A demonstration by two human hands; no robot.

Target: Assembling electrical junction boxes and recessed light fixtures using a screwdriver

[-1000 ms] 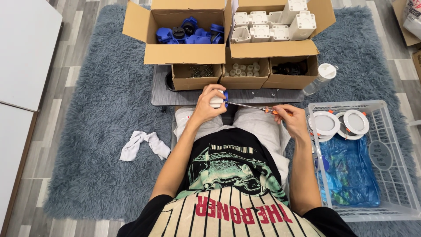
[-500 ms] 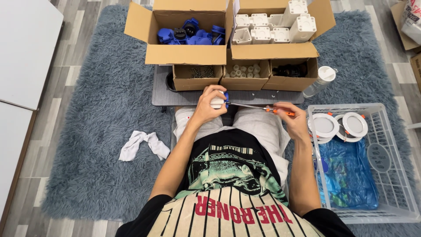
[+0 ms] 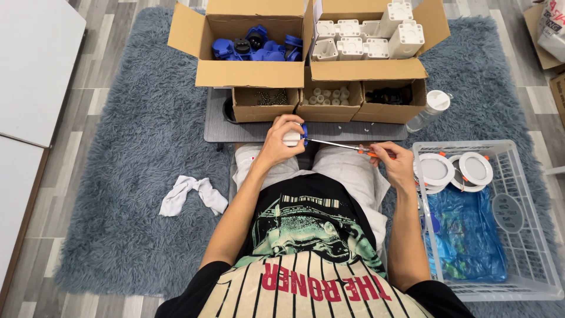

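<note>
Now your screwdriver (image 3: 347, 146) has levelled out, its tip meeting the plug (image 3: 294, 137). Left hand (image 3: 281, 141) fingers grip the plug; right hand (image 3: 395, 164) fingers grip the handle.

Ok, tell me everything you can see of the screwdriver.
The screwdriver has a thin, shiny metal shaft and a handle that shows orange with a dark band; most of the handle is hidden inside the right hand, which grips it. It lies nearly level across the lap, the tip pointing toward the person's left. The tip meets the small white and blue part that the left hand holds in front of the small cardboard boxes. The tip's shape is too small to tell.
</note>
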